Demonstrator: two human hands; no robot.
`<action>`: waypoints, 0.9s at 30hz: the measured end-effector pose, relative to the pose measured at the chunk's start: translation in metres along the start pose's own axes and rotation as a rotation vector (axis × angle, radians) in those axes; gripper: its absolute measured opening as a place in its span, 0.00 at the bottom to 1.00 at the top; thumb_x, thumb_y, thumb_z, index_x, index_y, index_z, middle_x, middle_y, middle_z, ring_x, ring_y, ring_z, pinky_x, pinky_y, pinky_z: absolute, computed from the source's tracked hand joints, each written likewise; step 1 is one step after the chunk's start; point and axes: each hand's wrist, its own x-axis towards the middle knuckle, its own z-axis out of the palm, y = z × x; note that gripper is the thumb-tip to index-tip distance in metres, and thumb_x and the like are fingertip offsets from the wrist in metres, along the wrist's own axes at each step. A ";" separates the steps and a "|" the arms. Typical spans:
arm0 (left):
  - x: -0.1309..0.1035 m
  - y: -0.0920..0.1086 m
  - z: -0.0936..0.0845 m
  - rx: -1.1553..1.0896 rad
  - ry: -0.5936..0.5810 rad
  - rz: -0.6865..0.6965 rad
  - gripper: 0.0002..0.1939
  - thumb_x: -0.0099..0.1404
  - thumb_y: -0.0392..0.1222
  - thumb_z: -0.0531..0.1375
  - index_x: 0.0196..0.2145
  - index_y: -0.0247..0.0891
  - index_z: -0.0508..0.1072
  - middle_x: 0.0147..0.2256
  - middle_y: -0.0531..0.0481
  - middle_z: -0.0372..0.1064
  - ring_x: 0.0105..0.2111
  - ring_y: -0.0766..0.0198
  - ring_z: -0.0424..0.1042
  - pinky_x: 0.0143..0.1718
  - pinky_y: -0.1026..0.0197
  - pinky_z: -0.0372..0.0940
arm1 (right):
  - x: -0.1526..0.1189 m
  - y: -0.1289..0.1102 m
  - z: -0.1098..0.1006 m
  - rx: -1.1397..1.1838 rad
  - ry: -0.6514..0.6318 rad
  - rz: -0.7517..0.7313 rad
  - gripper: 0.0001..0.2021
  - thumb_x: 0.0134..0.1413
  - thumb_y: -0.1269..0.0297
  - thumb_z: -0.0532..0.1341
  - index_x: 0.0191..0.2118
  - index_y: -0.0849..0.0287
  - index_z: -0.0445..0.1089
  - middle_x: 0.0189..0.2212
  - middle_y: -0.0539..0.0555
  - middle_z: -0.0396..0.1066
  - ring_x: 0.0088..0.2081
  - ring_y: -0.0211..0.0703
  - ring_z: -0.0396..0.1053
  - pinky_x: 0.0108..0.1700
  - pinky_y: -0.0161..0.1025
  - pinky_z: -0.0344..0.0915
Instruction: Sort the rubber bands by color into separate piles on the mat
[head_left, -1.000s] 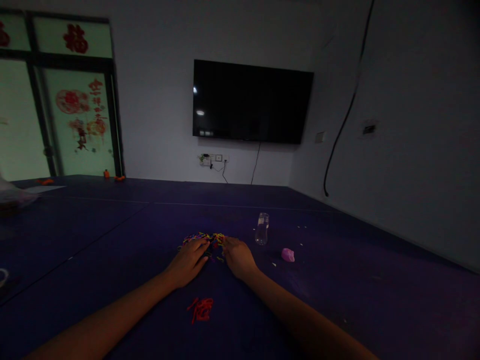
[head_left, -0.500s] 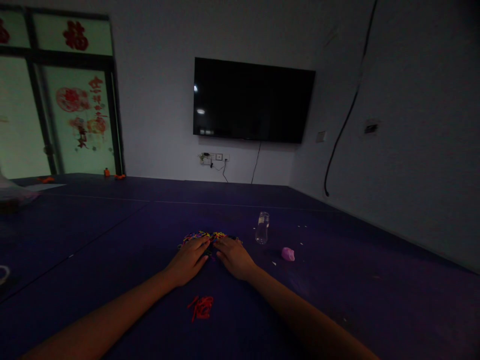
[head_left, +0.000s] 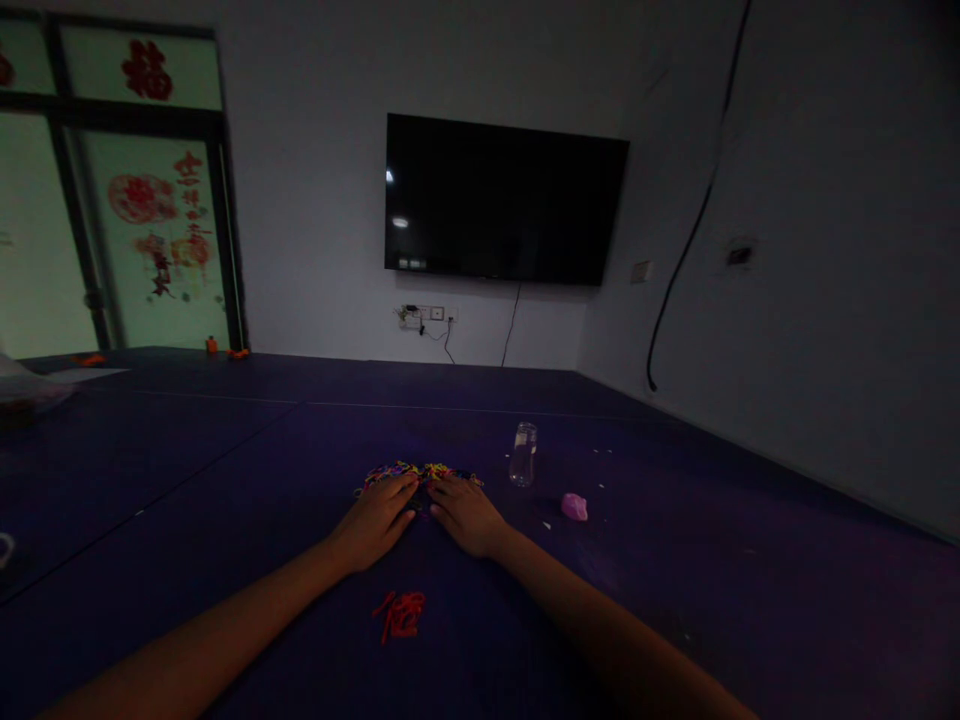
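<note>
A loose heap of multicoloured rubber bands (head_left: 409, 469) lies on the dark blue table (head_left: 315, 640). My left hand (head_left: 377, 525) rests flat over the heap's near left side, fingers stretched forward. Across from it, my right hand (head_left: 466, 512) lies palm down on the near right side, its fingers extended too. The fingertips of both hands nearly meet, and part of the heap is hidden under them. Closer to me, between my forearms, sits a small separate pile of red bands (head_left: 402, 615).
Right of my hands stands a clear, open-topped bottle (head_left: 523, 455). Beside it are a pink crumpled lump (head_left: 574, 507) and small white scraps (head_left: 547, 525). A pale plastic bag (head_left: 28, 385) lies at the far left. Beyond the table, a television (head_left: 504, 200) hangs on the wall.
Both hands stay in place on the heap, with almost no movement. The whole view has shifted very slightly.
</note>
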 end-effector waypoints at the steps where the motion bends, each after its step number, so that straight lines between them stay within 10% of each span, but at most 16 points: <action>1: 0.000 0.000 0.000 0.000 -0.004 -0.003 0.20 0.68 0.42 0.49 0.56 0.36 0.63 0.56 0.40 0.62 0.56 0.55 0.61 0.55 0.49 0.59 | 0.000 0.000 0.000 0.004 0.002 0.004 0.19 0.64 0.61 0.47 0.55 0.60 0.64 0.55 0.60 0.63 0.59 0.51 0.56 0.59 0.51 0.52; 15: 0.002 0.002 -0.002 -0.046 0.026 0.050 0.19 0.67 0.38 0.49 0.55 0.38 0.65 0.53 0.41 0.65 0.53 0.55 0.64 0.53 0.49 0.62 | 0.000 0.008 -0.005 0.537 0.260 0.029 0.22 0.65 0.56 0.44 0.45 0.60 0.72 0.44 0.59 0.72 0.46 0.44 0.69 0.49 0.41 0.64; 27: 0.002 0.007 -0.010 0.032 0.071 0.371 0.21 0.68 0.32 0.45 0.55 0.37 0.64 0.53 0.41 0.67 0.55 0.55 0.62 0.55 0.47 0.61 | -0.001 -0.005 0.012 1.102 0.339 0.224 0.19 0.44 0.45 0.64 0.23 0.59 0.76 0.25 0.53 0.75 0.28 0.43 0.71 0.31 0.38 0.67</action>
